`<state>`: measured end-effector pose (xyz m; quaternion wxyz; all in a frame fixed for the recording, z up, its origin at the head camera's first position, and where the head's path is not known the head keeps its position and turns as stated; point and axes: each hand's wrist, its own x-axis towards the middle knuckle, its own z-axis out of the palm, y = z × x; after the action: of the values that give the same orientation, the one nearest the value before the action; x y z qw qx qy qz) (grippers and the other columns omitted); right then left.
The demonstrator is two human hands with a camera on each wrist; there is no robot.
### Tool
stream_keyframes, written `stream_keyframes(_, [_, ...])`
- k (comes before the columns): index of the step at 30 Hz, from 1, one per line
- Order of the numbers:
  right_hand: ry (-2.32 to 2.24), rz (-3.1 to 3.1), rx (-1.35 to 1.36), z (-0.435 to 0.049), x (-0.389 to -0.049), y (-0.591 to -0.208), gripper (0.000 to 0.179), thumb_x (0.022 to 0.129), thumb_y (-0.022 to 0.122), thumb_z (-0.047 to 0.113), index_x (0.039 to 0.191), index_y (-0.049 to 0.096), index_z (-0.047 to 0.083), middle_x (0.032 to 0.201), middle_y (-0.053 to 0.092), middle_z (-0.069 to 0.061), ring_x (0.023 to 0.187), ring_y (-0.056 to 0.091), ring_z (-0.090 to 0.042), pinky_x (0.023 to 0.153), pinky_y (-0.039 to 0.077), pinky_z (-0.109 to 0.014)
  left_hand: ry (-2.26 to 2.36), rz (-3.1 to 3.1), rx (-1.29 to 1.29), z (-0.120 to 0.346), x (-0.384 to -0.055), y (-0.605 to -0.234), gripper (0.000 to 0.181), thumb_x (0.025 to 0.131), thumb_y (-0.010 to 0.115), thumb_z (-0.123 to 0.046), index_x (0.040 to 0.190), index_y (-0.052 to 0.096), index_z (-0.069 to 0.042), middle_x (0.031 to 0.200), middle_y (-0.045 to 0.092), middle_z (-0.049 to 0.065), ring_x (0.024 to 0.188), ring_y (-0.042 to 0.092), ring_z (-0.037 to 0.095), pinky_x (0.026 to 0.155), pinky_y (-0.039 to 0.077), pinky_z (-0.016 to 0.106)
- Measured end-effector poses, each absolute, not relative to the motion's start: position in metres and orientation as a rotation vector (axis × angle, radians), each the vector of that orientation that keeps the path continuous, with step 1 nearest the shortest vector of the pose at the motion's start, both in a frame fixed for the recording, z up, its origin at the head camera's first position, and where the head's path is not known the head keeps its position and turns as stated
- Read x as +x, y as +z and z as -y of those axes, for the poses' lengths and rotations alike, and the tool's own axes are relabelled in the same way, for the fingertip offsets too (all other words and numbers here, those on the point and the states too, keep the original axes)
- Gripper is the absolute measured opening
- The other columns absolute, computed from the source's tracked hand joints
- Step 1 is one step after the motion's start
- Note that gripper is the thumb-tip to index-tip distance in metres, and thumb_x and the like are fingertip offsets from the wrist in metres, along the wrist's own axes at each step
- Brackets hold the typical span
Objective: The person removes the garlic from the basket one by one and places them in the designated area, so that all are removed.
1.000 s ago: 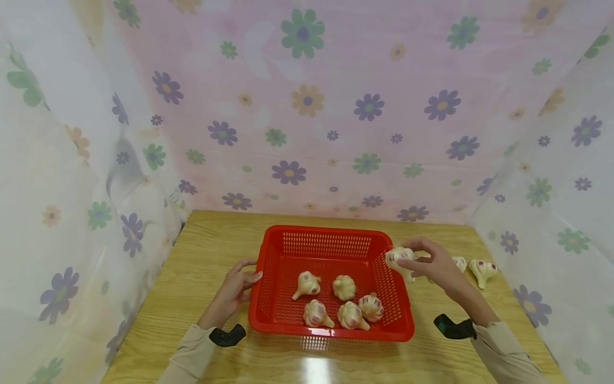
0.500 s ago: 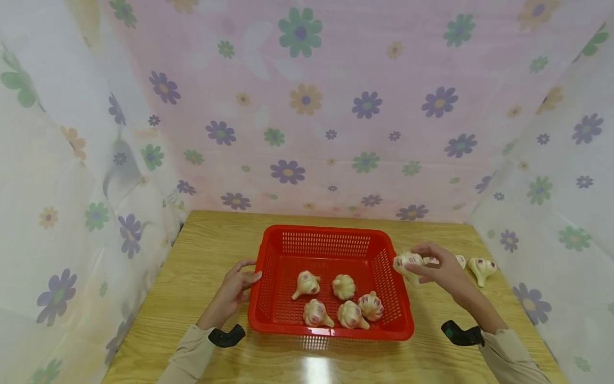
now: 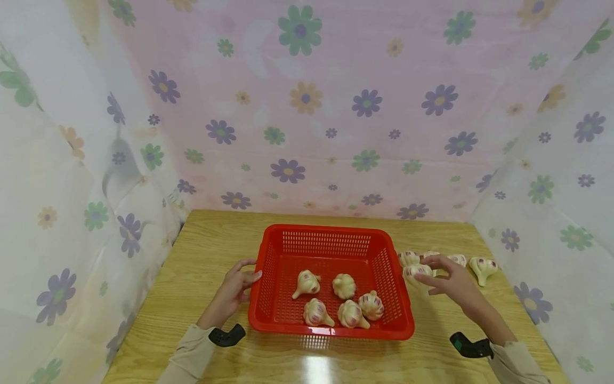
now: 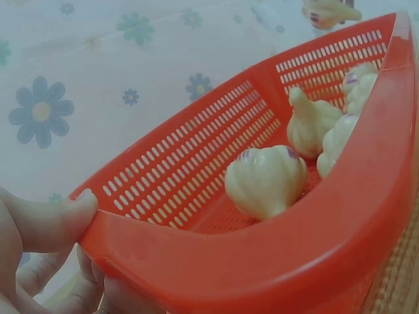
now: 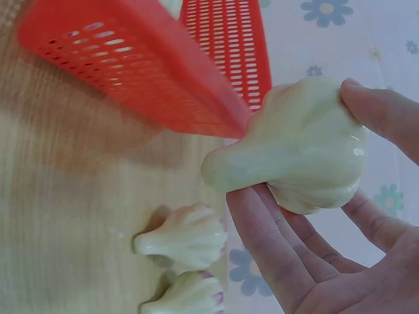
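A red plastic basket [image 3: 331,335] holds several garlic bulbs [image 3: 344,287], cream with purplish marks. My left hand [image 3: 232,293] grips its left rim, thumb on top and fingers below on the outside, as the left wrist view shows. Just off the basket's right side, my right hand [image 3: 451,280] holds another garlic bulb [image 5: 314,147] between thumb and fingers; its stem points away from the palm. Behind that held bulb, a loose garlic bulb [image 3: 408,258] lies by the basket's right edge.
More garlic bulbs lie in a rough row on the right of the wooden table [image 3: 216,240], the farthest right one [image 3: 483,269] near the side sheet. Flower-patterned sheets [image 3: 307,144] enclose the table at the back and both sides.
My right hand has moved right and down with its garlic bulb, from over the basket's right rim to outside it. My left hand and the basket have stayed put.
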<state>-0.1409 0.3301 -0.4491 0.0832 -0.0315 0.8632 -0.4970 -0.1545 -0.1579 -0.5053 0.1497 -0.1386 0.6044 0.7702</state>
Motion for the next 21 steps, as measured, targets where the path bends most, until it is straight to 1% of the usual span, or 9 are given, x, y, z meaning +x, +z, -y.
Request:
stream_keyframes(7, [-1.533, -2.519, -0.02, -0.334, -0.137, -0.46, 0.055, 0.09, 0.066, 0.027, 0.131, 0.041, -0.002, 0.131, 0.042, -0.027, 0.096, 0.063, -0.031, 0.07, 0.054, -0.043, 2.213, -1.741, -0.408, 0.158, -0.155, -0.506, 0.046, 0.089, 0.062, -0.009, 0.131, 0.043, -0.009, 0.097, 0.065, 0.007, 0.081, 0.062, 0.02, 0.065, 0.052, 0.039])
stream_keyframes(9, [-1.54, -2.501, 0.015, -0.335, -0.137, -0.463, 0.056, 0.091, 0.065, 0.027, 0.131, 0.04, -0.002, 0.131, 0.04, -0.028, 0.096, 0.063, -0.033, 0.071, 0.054, -0.044, 2.215, -1.742, -0.417, 0.158, -0.155, -0.507, 0.045, 0.088, 0.063, -0.009, 0.13, 0.044, -0.009, 0.097, 0.065, 0.008, 0.081, 0.062, 0.02, 0.065, 0.052, 0.039])
stream_keyframes(15, [-1.565, -2.467, 0.051, -0.338, -0.134, -0.468, 0.056, 0.092, 0.064, 0.027, 0.131, 0.038, -0.003, 0.132, 0.037, -0.029, 0.09, 0.063, -0.024, 0.072, 0.054, -0.045, 2.214, -1.742, -0.427, 0.159, -0.156, -0.509, 0.044, 0.088, 0.062, -0.008, 0.129, 0.046, -0.011, 0.098, 0.066, 0.008, 0.082, 0.062, 0.02, 0.064, 0.053, 0.039])
stream_keyframes(18, [-1.572, -2.458, 0.062, -0.34, -0.133, -0.471, 0.057, 0.092, 0.064, 0.027, 0.132, 0.038, -0.004, 0.131, 0.038, -0.029, 0.089, 0.063, -0.026, 0.071, 0.054, -0.045, 2.211, -1.746, -0.429, 0.159, -0.156, -0.509, 0.044, 0.089, 0.062, -0.009, 0.129, 0.046, -0.011, 0.098, 0.065, 0.008, 0.082, 0.062, 0.021, 0.065, 0.053, 0.039])
stream_keyframes(21, [-1.562, -2.455, 0.094, -0.34, -0.131, -0.477, 0.055, 0.091, 0.064, 0.028, 0.13, 0.041, -0.003, 0.13, 0.04, -0.029, 0.092, 0.062, -0.031, 0.071, 0.054, -0.045, 2.21, -1.748, -0.437, 0.159, -0.156, -0.509, 0.044, 0.088, 0.063, -0.009, 0.129, 0.046, -0.011, 0.099, 0.065, 0.008, 0.083, 0.062, 0.021, 0.065, 0.053, 0.039])
